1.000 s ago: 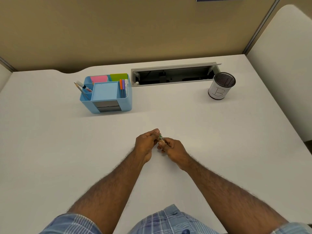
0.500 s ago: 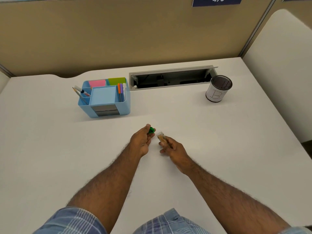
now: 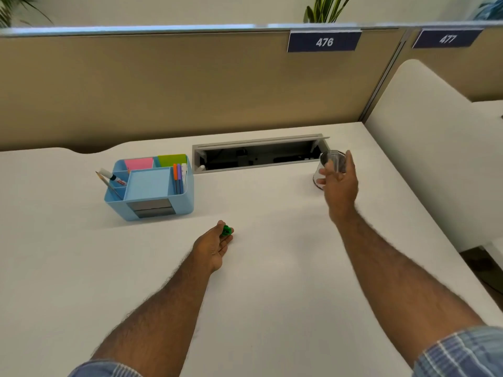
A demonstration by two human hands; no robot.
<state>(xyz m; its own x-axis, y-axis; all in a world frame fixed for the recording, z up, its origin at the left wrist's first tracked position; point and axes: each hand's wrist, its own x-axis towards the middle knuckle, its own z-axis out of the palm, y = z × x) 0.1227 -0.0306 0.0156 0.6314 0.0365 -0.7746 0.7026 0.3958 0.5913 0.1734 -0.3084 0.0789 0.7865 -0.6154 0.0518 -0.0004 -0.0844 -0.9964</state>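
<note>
A white office desk (image 3: 272,281) fills the view, backed by a tan cubicle partition (image 3: 163,91) with navy number plates reading 476 (image 3: 324,41) and 477 (image 3: 447,38). Green plant leaves (image 3: 326,8) show above the partition.

The person's right hand (image 3: 340,186) is stretched out to the far right part of the desk. A small clear tube (image 3: 333,160), blurred, stands upright between its thumb and fingertips, which pinch it. The other fingers are loosely spread, not curled tight. Just under those fingertips, and partly hidden behind the hand, stands a dark mesh pen cup (image 3: 317,180). The tube is over the cup's open mouth. Whether its lower end is already inside the cup cannot be told.

The left hand (image 3: 213,247) rests on the desk nearer the person, its side down and palm turned inward. Its fingers are curled narrowly, and the thumb and fingertips pinch a small green cap (image 3: 226,231). The cap is well apart from the tube and the right-hand fingers.

Beyond the left fingertips and a little to their left stands a light blue desk organizer (image 3: 152,197). It holds pink sticky notes (image 3: 138,163), green sticky notes (image 3: 172,160), orange and purple pens (image 3: 177,178), a white marker (image 3: 110,176) and a pencil (image 3: 107,183). Between the organizer and the right-hand fingers, along the back of the desk, a long cable tray (image 3: 258,156) lies open. Blue plaid sleeves (image 3: 462,355) show at the bottom edge.
</note>
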